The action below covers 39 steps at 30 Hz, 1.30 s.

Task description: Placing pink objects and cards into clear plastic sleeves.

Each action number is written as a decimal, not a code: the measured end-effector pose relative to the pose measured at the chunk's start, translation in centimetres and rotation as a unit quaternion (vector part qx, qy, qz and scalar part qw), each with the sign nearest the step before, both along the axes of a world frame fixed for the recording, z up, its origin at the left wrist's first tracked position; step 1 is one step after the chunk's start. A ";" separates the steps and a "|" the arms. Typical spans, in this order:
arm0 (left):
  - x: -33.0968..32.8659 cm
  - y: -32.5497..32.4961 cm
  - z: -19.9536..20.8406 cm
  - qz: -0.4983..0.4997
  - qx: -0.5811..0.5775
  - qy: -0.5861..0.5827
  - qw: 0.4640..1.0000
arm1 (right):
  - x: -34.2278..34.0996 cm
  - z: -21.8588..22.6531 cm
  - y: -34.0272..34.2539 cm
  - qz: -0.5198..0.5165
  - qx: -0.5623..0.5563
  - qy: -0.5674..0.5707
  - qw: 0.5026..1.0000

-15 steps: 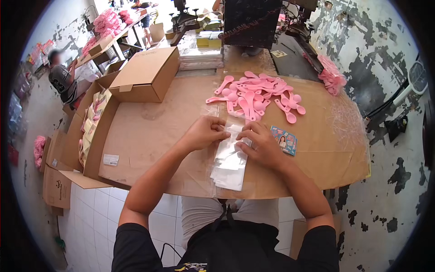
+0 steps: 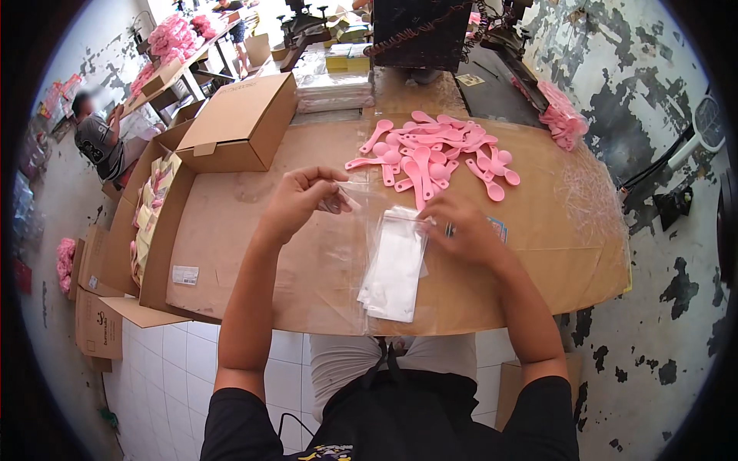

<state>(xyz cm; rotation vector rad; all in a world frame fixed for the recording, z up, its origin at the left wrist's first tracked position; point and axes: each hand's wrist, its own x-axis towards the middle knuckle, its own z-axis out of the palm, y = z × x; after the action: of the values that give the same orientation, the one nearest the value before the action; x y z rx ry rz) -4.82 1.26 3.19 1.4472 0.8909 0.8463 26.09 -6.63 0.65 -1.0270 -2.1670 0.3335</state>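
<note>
My left hand (image 2: 306,203) is raised over the cardboard-covered table, its thumb and fingers pinching a clear plastic bag (image 2: 355,201) by the edge. The bag is hard to make out against the brown surface. A stack of clear zip bags (image 2: 393,269) lies flat in front of me, slightly fanned. At its upper right corner is my right hand (image 2: 460,229), a little blurred, with bent fingers apart and nothing visible in them. Below that hand, mostly covered, lies a small blue printed card stack (image 2: 498,229). Beyond the bags is a pile of pink plastic spoons (image 2: 430,154).
An open carton (image 2: 165,223) with yellowish packets stands along the left edge, beside a closed cardboard box (image 2: 234,123). Stacked plastic packs (image 2: 334,84) and a black machine (image 2: 419,34) stand at the back. Clear plastic strands (image 2: 592,200) lie at right. A person (image 2: 100,138) sits far left.
My left hand has lifted up and left from the bag stack with a clear bag. My right hand has shifted right, over the card stack.
</note>
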 end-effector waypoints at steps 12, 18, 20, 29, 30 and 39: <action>3.1 -1.5 -2.4 -0.002 0.028 0.095 0.995 | -1.6 0.5 -0.7 0.140 -0.036 -0.009 0.989; 1.7 -0.6 -1.2 0.017 -0.048 -0.142 0.989 | -1.5 -0.1 -0.8 0.105 -0.030 -0.077 0.991; 1.3 -0.2 -1.5 -0.012 -0.073 -0.224 0.972 | -0.7 0.2 -0.3 0.122 -0.002 -0.062 0.991; 4.1 -2.4 -1.7 -0.069 -0.076 -0.051 0.993 | 8.9 2.3 -0.3 -0.183 -0.260 -0.083 0.944; 4.2 -2.7 -1.7 -0.069 -0.076 -0.050 0.993 | 8.9 2.3 -0.2 -0.183 -0.260 -0.083 0.944; 5.6 -4.1 -2.1 -0.120 -0.090 -0.061 0.987 | 5.9 3.3 -0.3 -0.144 -0.172 0.035 0.974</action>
<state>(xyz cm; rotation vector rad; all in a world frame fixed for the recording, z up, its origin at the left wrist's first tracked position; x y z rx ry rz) 0.75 -2.80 1.07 1.2993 0.6679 0.6488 31.96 -6.93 3.91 -1.4781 -1.9010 0.6112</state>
